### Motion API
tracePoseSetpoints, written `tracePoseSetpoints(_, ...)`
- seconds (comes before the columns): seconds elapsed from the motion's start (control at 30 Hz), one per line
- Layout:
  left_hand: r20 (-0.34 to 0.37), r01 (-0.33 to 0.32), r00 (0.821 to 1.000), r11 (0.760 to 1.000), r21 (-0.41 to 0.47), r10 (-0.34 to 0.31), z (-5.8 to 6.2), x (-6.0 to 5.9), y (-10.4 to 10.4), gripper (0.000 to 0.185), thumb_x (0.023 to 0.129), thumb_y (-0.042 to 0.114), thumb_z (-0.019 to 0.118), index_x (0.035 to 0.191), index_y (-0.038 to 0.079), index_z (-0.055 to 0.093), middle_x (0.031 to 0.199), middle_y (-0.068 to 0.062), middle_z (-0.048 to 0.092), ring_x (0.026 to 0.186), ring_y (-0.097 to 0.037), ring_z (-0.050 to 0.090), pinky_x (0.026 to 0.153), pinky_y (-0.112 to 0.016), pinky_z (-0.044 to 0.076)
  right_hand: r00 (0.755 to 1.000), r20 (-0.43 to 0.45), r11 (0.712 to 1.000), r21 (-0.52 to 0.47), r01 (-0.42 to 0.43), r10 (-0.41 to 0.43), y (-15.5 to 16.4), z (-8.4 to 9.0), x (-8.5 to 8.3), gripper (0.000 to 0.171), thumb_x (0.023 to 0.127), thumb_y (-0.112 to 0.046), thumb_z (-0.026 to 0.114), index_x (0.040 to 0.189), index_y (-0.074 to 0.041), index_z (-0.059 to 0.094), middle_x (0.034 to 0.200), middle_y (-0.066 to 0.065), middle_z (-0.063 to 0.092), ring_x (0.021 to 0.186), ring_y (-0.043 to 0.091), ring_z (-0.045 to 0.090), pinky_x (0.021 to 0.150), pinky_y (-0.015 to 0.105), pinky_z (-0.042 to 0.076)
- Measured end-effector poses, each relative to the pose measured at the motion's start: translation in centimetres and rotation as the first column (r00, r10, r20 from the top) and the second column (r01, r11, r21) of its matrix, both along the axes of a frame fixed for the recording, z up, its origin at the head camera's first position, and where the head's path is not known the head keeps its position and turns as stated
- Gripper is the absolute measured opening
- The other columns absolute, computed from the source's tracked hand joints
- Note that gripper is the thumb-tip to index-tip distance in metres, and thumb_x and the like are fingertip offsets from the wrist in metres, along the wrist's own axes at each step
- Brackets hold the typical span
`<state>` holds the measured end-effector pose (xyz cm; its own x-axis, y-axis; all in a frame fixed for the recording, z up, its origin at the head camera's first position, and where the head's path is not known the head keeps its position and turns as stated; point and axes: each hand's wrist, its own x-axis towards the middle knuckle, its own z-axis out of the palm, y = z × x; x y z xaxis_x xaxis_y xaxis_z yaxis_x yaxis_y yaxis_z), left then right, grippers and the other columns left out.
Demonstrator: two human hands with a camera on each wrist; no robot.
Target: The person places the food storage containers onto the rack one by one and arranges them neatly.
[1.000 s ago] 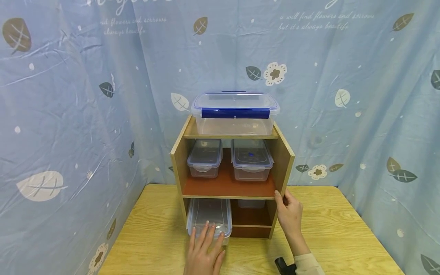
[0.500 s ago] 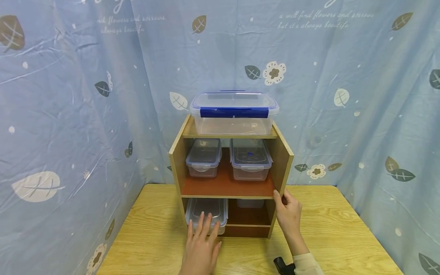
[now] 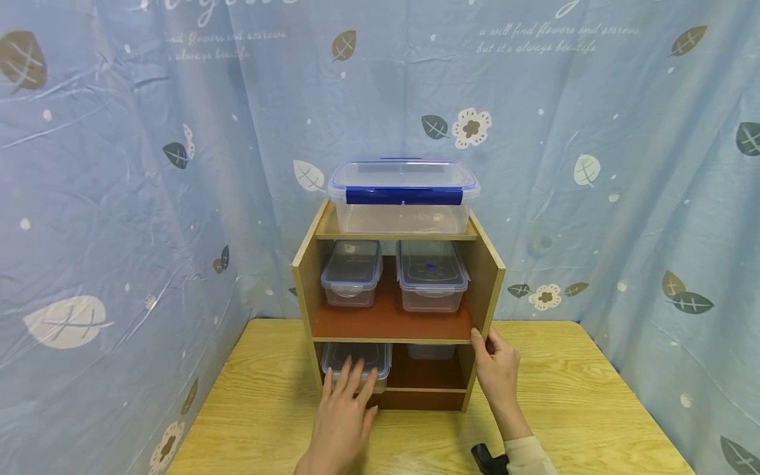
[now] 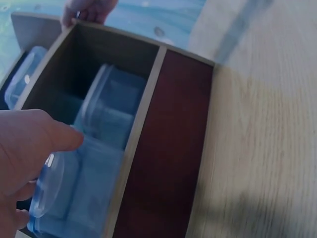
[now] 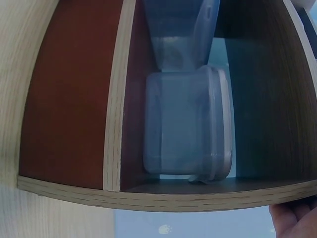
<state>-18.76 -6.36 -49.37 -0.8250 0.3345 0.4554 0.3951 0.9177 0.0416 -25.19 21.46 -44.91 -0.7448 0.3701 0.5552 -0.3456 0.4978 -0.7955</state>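
A small wooden shelf (image 3: pixel 392 341) stands on the table. In its lower left compartment lies a clear lidded plastic food container (image 3: pixel 382 366). Spread fingers of my left hand (image 3: pixel 341 419) touch this container's front and lid edge; the left wrist view has the thumb (image 4: pixel 64 137) near the container's front. My right hand (image 3: pixel 499 366) grips the front edge of the shelf's right side panel (image 3: pixel 491 290), thumb on the inside. Further right on the lower level sits another clear container (image 5: pixel 178 124), set back inside.
Two lidded containers, one left (image 3: pixel 351 277) and one right (image 3: pixel 432 280), sit on the middle board. A bigger container with a blue clasp (image 3: pixel 404 196) rests on top. Patterned blue curtains (image 3: pixel 534 132) surround the wooden table (image 3: pixel 249 409).
My left hand has pushed the lower left container further back into the shelf, fingers moving forward with it. The right hand has kept its grip on the side panel.
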Motion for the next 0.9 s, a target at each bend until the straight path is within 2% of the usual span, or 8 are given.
tracePoseSetpoints(0.2,-0.055,-0.004,0.998,1.0,-0.027,0.003,-0.2,-1.3,0.0,0.063,0.086,0.039,0.072,0.142,0.021,0.051,0.15,-0.009,0.046,0.139,-0.035,0.04,0.108,-0.063,0.033,1.0,0.002,1.0,0.008,0.014,-0.014,0.2,-0.1,0.0,0.011,0.092,-0.016,0.066,0.093,-0.008,0.074,0.08,0.01,0.075,0.063,-0.005,0.054,0.056,0.012,0.042)
tracePoseSetpoints(0.47,-0.086,-0.005,0.996,1.0,-0.009,0.004,-0.3,-2.6,-0.1,0.065,0.082,0.035,0.077,0.141,0.02,0.053,0.148,-0.01,0.049,0.139,-0.035,0.041,0.106,-0.062,0.035,1.0,-0.01,1.0,0.004,0.004,-0.004,0.0,0.1,0.0,0.009,0.091,-0.015,0.067,0.089,-0.01,0.073,0.073,0.008,0.073,0.059,-0.001,0.052,0.053,0.014,0.041)
tracePoseSetpoints(0.7,-0.047,-0.042,0.998,0.999,-0.032,0.04,0.0,-3.7,0.1,0.064,0.085,0.038,0.073,0.143,0.022,0.05,0.151,-0.008,0.046,0.14,-0.034,0.04,0.11,-0.06,0.032,1.0,-0.02,1.0,-0.01,-0.018,0.018,0.0,0.1,0.0,0.009,0.091,-0.014,0.067,0.092,-0.009,0.074,0.076,0.009,0.074,0.061,-0.001,0.054,0.054,0.014,0.043)
tracePoseSetpoints(0.9,-0.041,-0.057,0.998,0.998,-0.008,0.056,-0.4,-4.6,0.1,0.063,0.085,0.037,0.073,0.143,0.023,0.05,0.15,-0.008,0.047,0.137,-0.034,0.044,0.11,-0.061,0.032,1.0,-0.013,1.0,-0.011,-0.015,0.014,0.0,0.0,0.1,0.011,0.091,-0.015,0.067,0.095,-0.008,0.075,0.081,0.01,0.075,0.064,-0.002,0.056,0.056,0.013,0.043)
